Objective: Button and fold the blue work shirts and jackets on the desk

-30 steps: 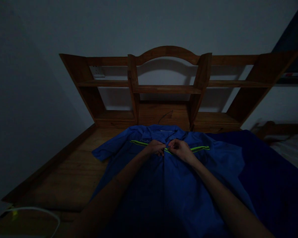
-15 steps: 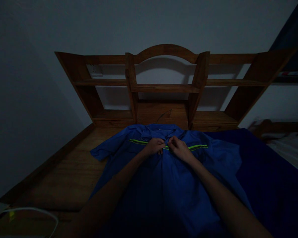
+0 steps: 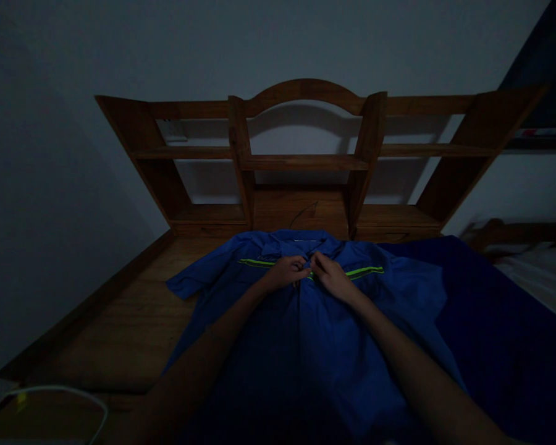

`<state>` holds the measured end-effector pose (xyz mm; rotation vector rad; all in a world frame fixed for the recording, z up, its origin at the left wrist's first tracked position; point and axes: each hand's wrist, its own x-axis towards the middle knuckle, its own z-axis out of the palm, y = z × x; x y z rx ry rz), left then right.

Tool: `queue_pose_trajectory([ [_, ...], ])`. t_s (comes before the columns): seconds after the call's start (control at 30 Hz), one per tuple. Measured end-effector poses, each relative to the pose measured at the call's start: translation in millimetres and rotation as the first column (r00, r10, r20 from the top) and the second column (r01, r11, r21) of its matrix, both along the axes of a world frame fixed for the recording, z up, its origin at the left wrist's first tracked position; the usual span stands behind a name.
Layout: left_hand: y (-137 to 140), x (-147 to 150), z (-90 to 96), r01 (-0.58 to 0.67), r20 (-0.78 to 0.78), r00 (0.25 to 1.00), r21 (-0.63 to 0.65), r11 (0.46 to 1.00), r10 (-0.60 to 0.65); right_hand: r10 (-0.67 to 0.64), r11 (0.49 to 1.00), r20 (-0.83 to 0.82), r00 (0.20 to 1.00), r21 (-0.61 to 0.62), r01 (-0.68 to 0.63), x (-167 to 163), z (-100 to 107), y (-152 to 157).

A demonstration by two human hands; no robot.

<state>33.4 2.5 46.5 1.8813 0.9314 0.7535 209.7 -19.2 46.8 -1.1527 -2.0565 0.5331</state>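
A blue short-sleeved shirt (image 3: 327,334) with yellow-green chest stripes lies spread out, its collar toward the shelf. My left hand (image 3: 285,272) pinches the front opening just below the collar. Close beside it, my right hand (image 3: 331,275) has its fingers closed on the other side of the same opening. A bit of the shirt's cloth is raised between the fingertips of both hands. Whether a button is between them is too dark and small to make out.
A wooden shelf unit (image 3: 306,162) stands at the back against the wall. Dark blue cloth (image 3: 491,334) lies to the right, bare wooden boards (image 3: 120,315) to the left. A white cable (image 3: 69,389) curves at the lower left. A wall socket (image 3: 175,131) shows behind the shelf.
My hands have come closer together at the shirt's front opening, the left moving slightly right. The whole view has shifted a little.
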Motion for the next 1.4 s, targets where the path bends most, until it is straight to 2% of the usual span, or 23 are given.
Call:
queue_pose_trajectory([
  [0.3,2.8,-4.8,-0.4,0.060,-0.033,0.998,0.047,0.997,-0.058,-0.011,0.982,-0.269,0.963,-0.186,-0.041,0.0,-13.6,8.5],
  [0.4,1.1,-5.9,2.4,0.022,-0.115,0.993,0.164,0.986,-0.003,-0.012,0.969,-0.320,0.947,-0.237,-0.068,0.0,-16.4,12.1],
  [0.5,0.1,-4.8,3.4,-0.007,-0.180,0.981,0.318,0.948,0.068,-0.019,0.963,-0.331,0.944,-0.260,-0.072,0.3,-16.2,13.9],
  [0.63,-0.4,-2.3,0.7,-0.022,-0.216,0.968,0.434,0.900,0.128,-0.048,0.977,-0.300,0.953,-0.211,-0.018,-2.1,-15.3,11.9],
  [0.8,-0.1,-0.7,-4.0,-0.049,-0.235,0.958,0.435,0.899,0.166,-0.198,0.977,-0.226,0.954,-0.125,0.173,-1.4,-9.1,8.2],
  [0.9,1.0,-0.7,-6.2,-0.054,-0.242,0.955,0.431,0.901,0.173,-0.347,0.931,-0.146,0.926,0.067,0.359,10.6,2.8,7.5],
  [1.0,2.0,-1.2,-8.2,-0.044,-0.244,0.955,0.449,0.893,0.170,-0.435,0.875,-0.005,0.901,0.232,0.424,23.1,11.9,5.8],
  [1.07,2.7,-1.0,-9.9,-0.051,-0.246,0.952,0.461,0.886,0.182,-0.433,0.892,0.142,0.890,0.209,0.401,24.5,11.3,3.5],
  [1.13,3.6,0.7,-12.1,-0.073,-0.260,0.942,0.464,0.883,0.215,-0.459,0.888,0.283,0.842,0.122,0.443,19.7,6.0,1.3],
  [1.27,5.7,8.1,-17.1,-0.142,-0.346,0.877,0.478,0.867,0.334,-0.591,0.770,0.412,0.694,0.032,0.637,9.2,-1.2,3.5],
  [1.33,6.8,11.8,-18.2,-0.148,-0.387,0.842,0.504,0.851,0.376,-0.584,0.755,0.467,0.663,0.013,0.656,11.2,2.9,9.1],
  [1.4,8.2,14.3,-17.7,-0.141,-0.409,0.824,0.522,0.841,0.393,-0.528,0.764,0.552,0.646,-0.024,0.644,17.4,10.6,16.2],
])
